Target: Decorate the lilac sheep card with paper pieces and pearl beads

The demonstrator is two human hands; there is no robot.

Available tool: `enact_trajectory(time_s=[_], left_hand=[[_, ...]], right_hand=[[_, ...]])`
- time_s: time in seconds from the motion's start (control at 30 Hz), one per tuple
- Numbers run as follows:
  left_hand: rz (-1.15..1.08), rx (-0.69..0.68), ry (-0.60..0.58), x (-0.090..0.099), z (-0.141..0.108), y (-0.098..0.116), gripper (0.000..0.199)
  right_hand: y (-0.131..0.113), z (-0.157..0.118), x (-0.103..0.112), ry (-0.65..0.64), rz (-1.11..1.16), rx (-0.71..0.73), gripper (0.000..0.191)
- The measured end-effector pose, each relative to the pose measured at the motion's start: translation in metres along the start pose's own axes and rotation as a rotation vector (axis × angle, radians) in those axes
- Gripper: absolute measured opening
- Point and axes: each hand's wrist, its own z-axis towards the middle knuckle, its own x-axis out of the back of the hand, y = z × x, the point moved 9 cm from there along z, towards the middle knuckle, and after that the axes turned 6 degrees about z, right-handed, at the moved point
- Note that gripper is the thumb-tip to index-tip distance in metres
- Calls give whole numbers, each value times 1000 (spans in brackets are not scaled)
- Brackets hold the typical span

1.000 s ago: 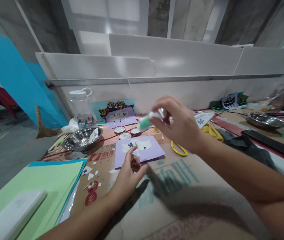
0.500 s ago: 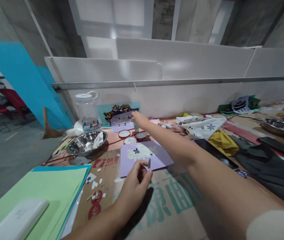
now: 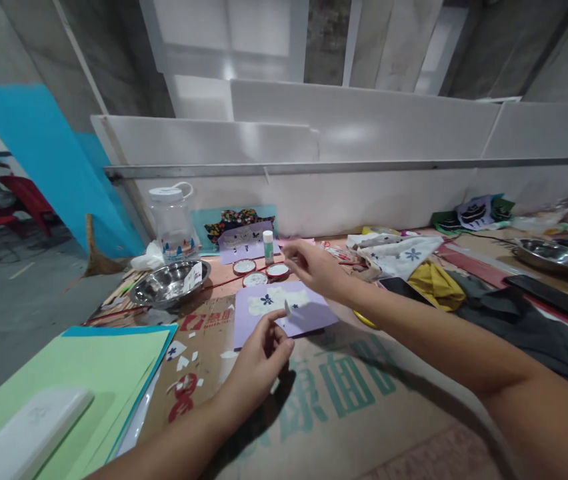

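My left hand (image 3: 264, 350) is over the cardboard, at the near edge of a purple card (image 3: 314, 317). A small pale pointed piece (image 3: 287, 307) stands at its index fingertip. A white fabric patch (image 3: 279, 297) with dark blue flowers lies on that card. My right hand (image 3: 314, 267) hovers beyond the card with its fingers bent and loosely apart, nothing visible in them. Left of it a glue stick (image 3: 269, 248) with a white cap stands upright, behind round red-rimmed tins (image 3: 277, 271).
At the left are a steel bowl (image 3: 167, 285), a clear jug (image 3: 171, 223) and green sheets (image 3: 79, 380) under a white case (image 3: 34, 430). Yellow cloth (image 3: 434, 285), dark cloth (image 3: 519, 333) and a phone (image 3: 404, 291) lie on the right.
My right hand has drawn back from the glue stick toward me and to the right, uncovering it. A yellow rim now shows under my right forearm. My left hand has stayed by the card.
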Motion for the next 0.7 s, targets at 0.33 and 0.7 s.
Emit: enact_trajectory(time_s=[0.33, 0.7], left_hand=[[-341, 293, -172, -16, -5, -7, 73], [21, 207, -338, -24, -11, -11, 43]], right_hand=[[-27, -109, 12, 101, 265, 315, 19], [-48, -124, 5, 60, 174, 563, 32]])
